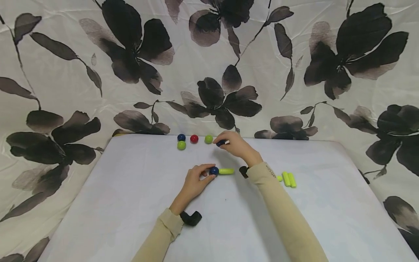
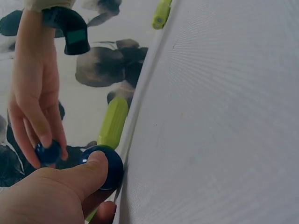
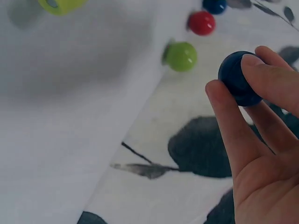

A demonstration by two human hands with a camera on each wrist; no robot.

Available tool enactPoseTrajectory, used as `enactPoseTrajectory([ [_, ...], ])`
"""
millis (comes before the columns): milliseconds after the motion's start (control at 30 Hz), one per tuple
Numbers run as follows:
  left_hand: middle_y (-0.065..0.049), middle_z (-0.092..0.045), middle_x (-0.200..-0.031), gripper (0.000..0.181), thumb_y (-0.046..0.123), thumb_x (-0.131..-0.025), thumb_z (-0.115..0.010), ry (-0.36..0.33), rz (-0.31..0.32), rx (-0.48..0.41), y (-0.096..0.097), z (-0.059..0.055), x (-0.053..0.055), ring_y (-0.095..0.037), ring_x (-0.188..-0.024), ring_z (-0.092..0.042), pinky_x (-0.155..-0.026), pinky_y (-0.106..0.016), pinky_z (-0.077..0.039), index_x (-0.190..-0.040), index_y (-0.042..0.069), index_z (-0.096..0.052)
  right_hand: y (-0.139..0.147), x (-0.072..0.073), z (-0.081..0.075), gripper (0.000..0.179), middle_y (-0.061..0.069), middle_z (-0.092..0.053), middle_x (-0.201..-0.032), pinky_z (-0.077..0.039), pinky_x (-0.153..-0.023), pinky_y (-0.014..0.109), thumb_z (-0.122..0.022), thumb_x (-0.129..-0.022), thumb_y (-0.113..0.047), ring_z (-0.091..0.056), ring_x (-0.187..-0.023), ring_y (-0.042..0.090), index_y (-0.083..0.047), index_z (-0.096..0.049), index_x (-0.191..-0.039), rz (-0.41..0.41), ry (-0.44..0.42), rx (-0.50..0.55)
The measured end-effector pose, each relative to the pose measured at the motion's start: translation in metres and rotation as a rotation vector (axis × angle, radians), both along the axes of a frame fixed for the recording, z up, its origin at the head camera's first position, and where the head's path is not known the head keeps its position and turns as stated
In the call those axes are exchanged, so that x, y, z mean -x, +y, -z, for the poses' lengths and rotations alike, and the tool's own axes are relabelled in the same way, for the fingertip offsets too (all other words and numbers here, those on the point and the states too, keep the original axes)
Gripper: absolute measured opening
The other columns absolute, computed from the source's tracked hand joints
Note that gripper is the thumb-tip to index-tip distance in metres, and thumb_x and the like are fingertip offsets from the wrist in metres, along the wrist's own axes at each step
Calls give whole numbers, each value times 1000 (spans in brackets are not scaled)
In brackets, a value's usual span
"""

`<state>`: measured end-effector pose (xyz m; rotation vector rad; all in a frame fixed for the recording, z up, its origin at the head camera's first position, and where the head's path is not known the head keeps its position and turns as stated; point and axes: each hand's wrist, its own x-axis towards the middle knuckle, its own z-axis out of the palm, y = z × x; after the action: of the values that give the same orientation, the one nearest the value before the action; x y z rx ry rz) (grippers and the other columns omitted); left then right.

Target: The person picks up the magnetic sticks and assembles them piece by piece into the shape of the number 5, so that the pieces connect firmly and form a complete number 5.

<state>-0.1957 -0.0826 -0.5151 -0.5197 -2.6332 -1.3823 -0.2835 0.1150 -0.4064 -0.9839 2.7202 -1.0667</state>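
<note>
My left hand (image 1: 193, 182) pinches a dark blue ball (image 1: 214, 171) between thumb and fingers, low over the white table. A lime-green ridged stick (image 1: 226, 171) extends rightward from that ball. In the left wrist view, another bit of lime green (image 2: 92, 216) shows below the fingers, mostly hidden by them. Near the table's back edge, my right hand (image 1: 237, 143) holds a second dark blue ball (image 3: 239, 78) at its fingertips, raised over the surface. Just left of those fingertips is a green ball (image 1: 208, 139).
Left of the green ball are a red ball (image 1: 194, 139), a blue ball (image 1: 181, 137) and another green ball (image 1: 181, 145). Two lime-green sticks (image 1: 289, 179) lie side by side at right, with a green end (image 1: 279, 178) partly behind my right sleeve. Floral cloth (image 1: 209, 54) hangs behind the table.
</note>
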Motion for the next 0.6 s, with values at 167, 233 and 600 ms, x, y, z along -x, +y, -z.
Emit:
enactPoseTrajectory([
  [167,5,-54,-81,37,21,-90,-75,-22,-5,8,0,1,0,-16,-77,-46,-76,-36,-32,-126,18,-69,21,-9,-7,25,11,-67,-117,-52,-92,41,-68,-90,3,-61,-111,27,-3,-73,-114,116,-17,159],
  [233,5,-54,-81,37,21,-90,-75,-27,-5,4,-1,1,0,-16,-77,-45,-76,-36,-32,-126,18,-69,27,-15,-6,26,9,-66,-118,-52,-91,41,-69,-91,0,-62,-111,26,-5,-73,-116,183,-23,240],
  [600,5,-53,-80,37,21,-90,-75,-30,-4,-10,-1,1,0,-16,-76,-45,-75,-35,-32,-126,19,-69,46,-50,17,38,13,-63,-122,-53,-80,21,-79,-83,-2,-63,-105,31,-3,-69,-120,432,-99,649],
])
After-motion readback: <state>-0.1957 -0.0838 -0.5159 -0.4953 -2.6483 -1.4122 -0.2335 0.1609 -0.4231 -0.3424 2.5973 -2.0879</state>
